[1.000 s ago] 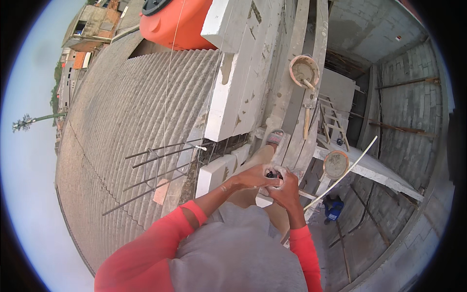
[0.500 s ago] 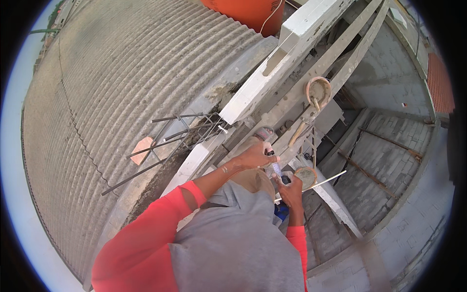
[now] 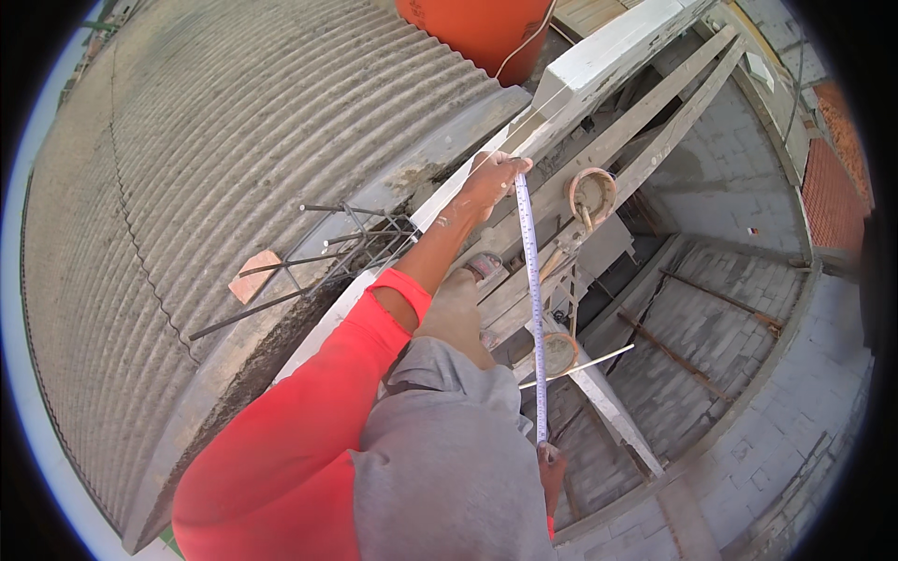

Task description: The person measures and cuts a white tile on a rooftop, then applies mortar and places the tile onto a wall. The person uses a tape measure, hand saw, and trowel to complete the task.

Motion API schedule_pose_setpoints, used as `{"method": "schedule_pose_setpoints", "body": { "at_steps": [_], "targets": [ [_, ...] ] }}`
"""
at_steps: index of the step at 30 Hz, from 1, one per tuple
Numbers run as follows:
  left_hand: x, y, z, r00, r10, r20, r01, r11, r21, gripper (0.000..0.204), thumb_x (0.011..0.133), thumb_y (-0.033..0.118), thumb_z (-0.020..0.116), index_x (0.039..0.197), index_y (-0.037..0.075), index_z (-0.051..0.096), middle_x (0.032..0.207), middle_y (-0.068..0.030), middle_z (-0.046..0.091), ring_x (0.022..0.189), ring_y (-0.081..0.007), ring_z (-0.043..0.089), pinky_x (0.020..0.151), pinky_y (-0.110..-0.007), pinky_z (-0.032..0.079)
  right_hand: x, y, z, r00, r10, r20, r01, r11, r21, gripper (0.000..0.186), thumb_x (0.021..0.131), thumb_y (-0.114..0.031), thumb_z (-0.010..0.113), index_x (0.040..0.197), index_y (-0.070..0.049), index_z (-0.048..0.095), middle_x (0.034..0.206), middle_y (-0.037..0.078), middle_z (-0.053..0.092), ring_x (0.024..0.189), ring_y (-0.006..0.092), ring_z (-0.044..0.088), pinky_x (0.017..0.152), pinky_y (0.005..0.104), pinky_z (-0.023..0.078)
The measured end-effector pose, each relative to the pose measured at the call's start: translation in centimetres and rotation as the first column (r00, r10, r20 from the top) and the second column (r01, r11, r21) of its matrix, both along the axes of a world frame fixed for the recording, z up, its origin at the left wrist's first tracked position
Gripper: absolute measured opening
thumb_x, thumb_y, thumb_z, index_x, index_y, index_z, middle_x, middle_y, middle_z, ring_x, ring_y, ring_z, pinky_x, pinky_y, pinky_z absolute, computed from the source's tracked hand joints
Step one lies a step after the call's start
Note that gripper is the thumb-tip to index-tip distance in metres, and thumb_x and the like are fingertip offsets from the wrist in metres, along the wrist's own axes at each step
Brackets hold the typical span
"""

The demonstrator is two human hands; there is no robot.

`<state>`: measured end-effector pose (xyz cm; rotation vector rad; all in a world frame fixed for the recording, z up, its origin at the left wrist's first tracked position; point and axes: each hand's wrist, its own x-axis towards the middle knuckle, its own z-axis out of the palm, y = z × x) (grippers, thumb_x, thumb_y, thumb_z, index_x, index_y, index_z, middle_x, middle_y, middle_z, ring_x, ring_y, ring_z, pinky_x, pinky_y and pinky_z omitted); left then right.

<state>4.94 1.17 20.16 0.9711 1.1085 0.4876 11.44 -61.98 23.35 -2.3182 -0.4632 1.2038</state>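
Nearest the camera, the right hand (image 3: 550, 466) is showing only partly past the grey shorts (image 3: 449, 467); its grip is closing on the low end of the tape (image 3: 534, 309), though the case, if there is one, is hidden and I cannot tell how the fingers are lying. The tape is running up taut and nearly straight from there, crossing in front of the bent knee (image 3: 456, 313) and the sandalled foot (image 3: 484, 268) resting on the timber.

At the far end, the left hand (image 3: 488, 182), arm in a red sleeve (image 3: 309, 439), is stretching out and pinching the tape's tip against the edge of the white beam (image 3: 599, 70), thumb and fingers pressed together on it.

So the step in hand looks like taking a length along or down from the beam, with the tape already drawn out and both ends held. As a judgement, the next move is calling for keeping the tip steady on the edge, holding the tape tight and unbent, and bringing the eye to the mark at the low end.

Beyond the hands, a pulley wheel (image 3: 591, 194) is hanging on the planks (image 3: 655, 122), rebar (image 3: 327, 252) is sticking out over the corrugated roof (image 3: 215, 140), an orange tank (image 3: 472, 28) is standing above, and a block-walled room (image 3: 730, 374) is lying far below.
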Motion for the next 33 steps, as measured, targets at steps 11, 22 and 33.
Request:
{"method": "schedule_pose_setpoints", "body": {
  "at_steps": [11,22,33],
  "targets": [
    [0.4,-10.2,-2.2,0.974,-0.214,-0.068,0.212,0.976,-0.039,0.032,0.108,0.026,0.068,0.104,-0.004,0.075,0.089,-0.0096,0.076,0.082,-0.0167,0.075,0.071,-0.034,0.064,-0.3,-7.5,3.5,0.968,-0.008,0.250,0.031,0.996,-0.088,0.040,0.107,-0.031,0.067,0.089,0.004,0.073,0.072,0.011,0.064,0.066,0.0196,0.059,0.063,0.0374,0.048],
    [3.6,-3.3,-2.2,0.988,-0.137,-0.074,0.142,0.987,0.072,0.032,0.109,0.026,0.068,0.104,-0.005,0.076,0.093,-0.0124,0.077,0.080,-0.0181,0.075,0.073,-0.035,0.065,-6.7,-16.0,5.8,0.949,-0.012,0.314,0.175,0.850,-0.497,0.034,0.103,-0.024,0.066,0.083,0.003,0.067,0.066,0.008,0.060,0.063,0.0184,0.059,0.062,0.0418,0.047],
    [-1.4,-11.4,-0.9,0.819,0.389,0.422,-0.209,0.886,-0.413,0.049,0.107,0.035,0.073,0.132,-0.003,0.058,0.126,-0.0129,0.066,0.127,-0.0312,0.067,0.108,-0.041,0.059,-0.7,6.0,3.0,0.774,-0.625,0.102,0.602,0.776,0.191,0.043,0.111,-0.028,0.062,0.077,-0.001,0.064,0.064,0.004,0.060,0.048,0.0120,0.054,0.044,0.0324,0.042]
  ]
}}
